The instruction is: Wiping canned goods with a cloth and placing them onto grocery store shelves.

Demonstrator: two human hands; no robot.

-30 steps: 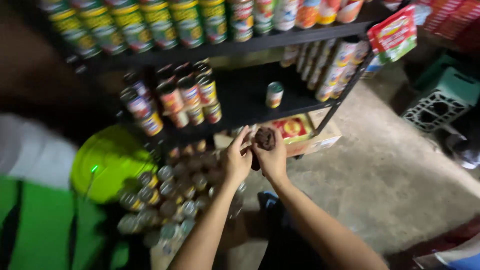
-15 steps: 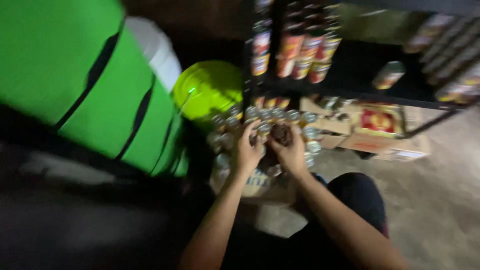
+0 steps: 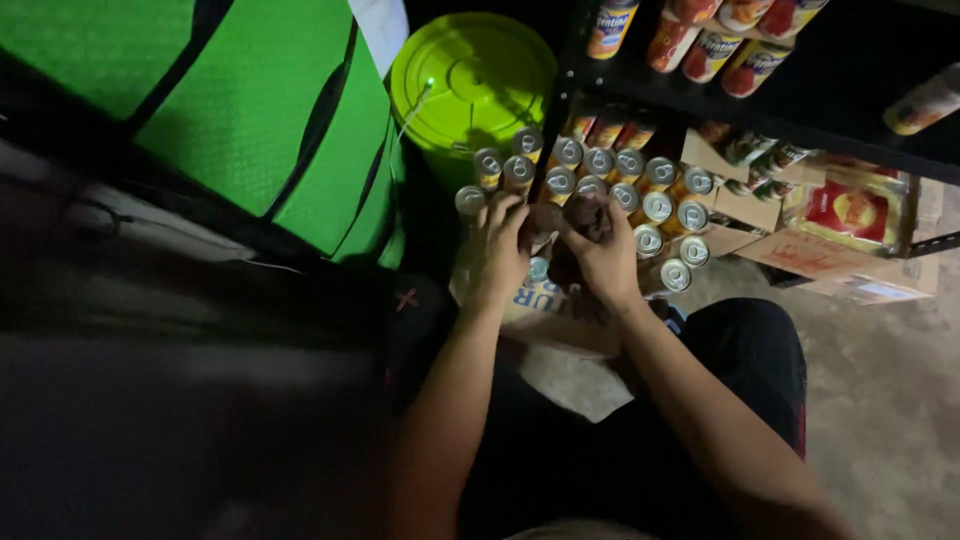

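Both hands down among the tins in the open carton.

Lime-green bucket lid [image 3: 470, 80] at left; left hand [image 3: 500, 250] curls shut around a dark can [image 3: 543, 222], right hand [image 3: 605, 258] clamps another dark can [image 3: 588, 213], silver pull-tab tops [image 3: 655, 208] packed tight, shelf [image 3: 780, 110] above.

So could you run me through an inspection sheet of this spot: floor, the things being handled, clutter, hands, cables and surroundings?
Surface: bare concrete floor, dimly lit.
Job's things: pull-tab cans packed upright in an open cardboard box.
Clutter: another printed carton under the shelf.
Hands: left hand and right hand rest on cans at the box's near edge; exact grip too dark to tell.
Cables: nothing seen.
Surroundings: black shelf with labelled cans, lime-green bucket lid, green panel.
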